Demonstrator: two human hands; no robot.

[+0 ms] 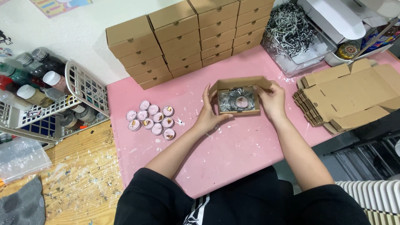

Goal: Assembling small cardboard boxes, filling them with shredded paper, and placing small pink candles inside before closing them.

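Box: small open cardboard box (238, 100) on the pink table (233, 158), centre, long axis running left to right, lid flap raised at the far side.
Contents: shredded paper with a pink round piece on it.
Left hand (208, 112): fingers spread, pressed to the box's left end.
Right hand (271, 100): curled on the right end and flap corner.
Nearer hand: neither; box sits between both.
Nearby: pink round candles (152, 118) left of the box; stacked closed boxes (187, 37) behind.
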